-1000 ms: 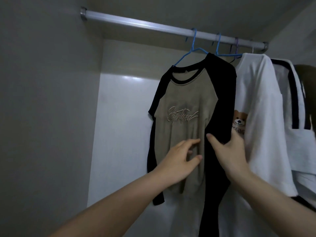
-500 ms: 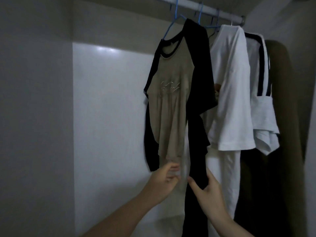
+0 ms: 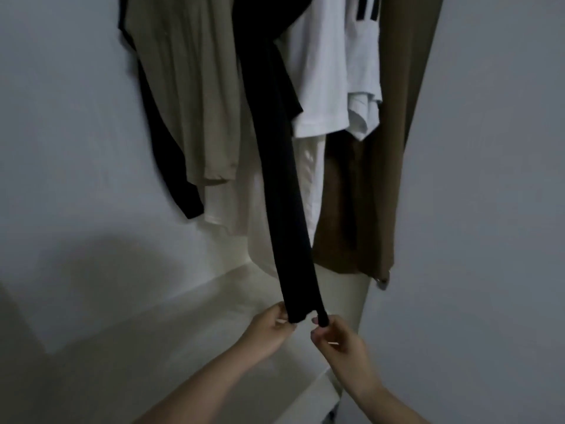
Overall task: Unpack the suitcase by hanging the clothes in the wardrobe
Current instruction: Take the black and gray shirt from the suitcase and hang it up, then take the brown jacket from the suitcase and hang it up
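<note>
Both hands have slid down from the shirt's hem: left hand [image 3: 269, 330] and right hand [image 3: 337, 342] now pinch the black sleeve [image 3: 287, 209] cuff taut, straightening the hung garment.

Both bare forearms reach up from the lower edge, close together. The left hand [image 3: 269, 330] pinches the cuff of a black sleeve [image 3: 284, 209] with curled fingers; the right hand [image 3: 337, 339], just beside it, pinches the cuff's other corner
</note>
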### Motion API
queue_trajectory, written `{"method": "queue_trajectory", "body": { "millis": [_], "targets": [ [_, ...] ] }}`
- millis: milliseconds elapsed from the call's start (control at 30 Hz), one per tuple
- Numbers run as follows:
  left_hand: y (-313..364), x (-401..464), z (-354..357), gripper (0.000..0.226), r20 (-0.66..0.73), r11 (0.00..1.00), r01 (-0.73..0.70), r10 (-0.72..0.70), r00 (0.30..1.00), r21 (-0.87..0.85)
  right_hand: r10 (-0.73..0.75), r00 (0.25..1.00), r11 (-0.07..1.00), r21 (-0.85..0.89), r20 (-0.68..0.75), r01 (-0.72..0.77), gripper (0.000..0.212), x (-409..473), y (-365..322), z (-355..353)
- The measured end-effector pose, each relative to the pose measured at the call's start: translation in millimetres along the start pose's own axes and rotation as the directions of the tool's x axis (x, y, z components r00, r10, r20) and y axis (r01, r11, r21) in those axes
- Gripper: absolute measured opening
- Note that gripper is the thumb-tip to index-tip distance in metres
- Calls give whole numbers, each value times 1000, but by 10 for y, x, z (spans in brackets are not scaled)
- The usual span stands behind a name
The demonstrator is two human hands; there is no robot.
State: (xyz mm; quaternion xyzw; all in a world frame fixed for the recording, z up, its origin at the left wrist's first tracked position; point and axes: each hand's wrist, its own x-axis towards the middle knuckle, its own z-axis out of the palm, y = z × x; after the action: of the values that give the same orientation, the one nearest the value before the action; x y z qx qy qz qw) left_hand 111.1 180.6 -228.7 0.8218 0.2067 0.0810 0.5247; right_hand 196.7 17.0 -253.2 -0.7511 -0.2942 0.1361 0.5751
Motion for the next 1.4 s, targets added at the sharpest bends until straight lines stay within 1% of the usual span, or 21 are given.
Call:
{"method": "queue_trajectory", "body": {
  "millis": [100, 167, 233, 400, 600, 667, 767, 833, 967, 1067, 1133, 1167, 1267, 1400],
  "targets": [
    [-117, -45, 403, 18, 134, 1000, 26, -27, 991, 9, 95, 991, 995, -17, -93, -97, 19, -313, 335, -228],
    [-128, -99, 633, 19, 189, 1000, 16, -18, 982, 13, 155, 977, 987, -14, -149, -158, 19, -505, 507, -375],
    [-93, -140, 877, 18, 253, 1000, 9, -13, 967, 17, 227, 952, 973, 3, -206, -231, 16, -733, 678, -557],
    [69, -177, 1450, 17, 380, 999, 10, -23, 925, 35, 368, 870, 927, 53, -327, -372, 21, -1289, 1017, -992],
    [337, -351, 2472, 17, 520, 999, -3, -19, 854, 42, 478, 717, 868, 144, -507, -476, 19, -2135, 1315, -1680],
    [440, -484, 2882, 17, 574, 999, -19, -10, 819, 45, 508, 653, 845, 180, -561, -503, 20, -2495, 1433, -1949],
    [576, -745, 3423, 18, 611, 999, -25, -4, 792, 38, 553, 555, 810, 246, -621, -532, 19, -3007, 1569, -2316],
    [692, -996, 3866, 19, 647, 1000, -12, -10, 763, 29, 595, 471, 781, 332, -652, -528, 22, -3442, 1664, -2608],
    [915, -1397, 4579, 21, 700, 999, 29, -30, 714, 12, 633, 356, 762, 473, -687, -443, 22, -4128, 1787, -3053],
    [1053, -1692, 5137, 18, 739, 997, 77, -56, 671, 5, 644, 264, 754, 538, -718, -376, 21, -4626, 1802, -3361],
    [1110, -1843, 5396, 17, 765, 995, 104, -77, 639, 14, 648, 226, 752, 565, -727, -339, 21, -4862, 1815, -3508],
    [1155, -1941, 5564, 17, 787, 994, 106, -91, 610, 33, 652, 188, 748, 580, -735, -323, 21, -5016, 1832, -3598],
    [1228, -2076, 5804, 20, 821, 992, 106, -119, 559, 71, 672, 117, 728, 622, -731, -289, 24, -5239, 1848, -3736],
    [1318, -2039, 6119, 19, 843, 992, 76, -122, 524, 96, 684, 44, 714, 657, -728, -242, 24, -5354, 1901, -3915]
  ]
}}
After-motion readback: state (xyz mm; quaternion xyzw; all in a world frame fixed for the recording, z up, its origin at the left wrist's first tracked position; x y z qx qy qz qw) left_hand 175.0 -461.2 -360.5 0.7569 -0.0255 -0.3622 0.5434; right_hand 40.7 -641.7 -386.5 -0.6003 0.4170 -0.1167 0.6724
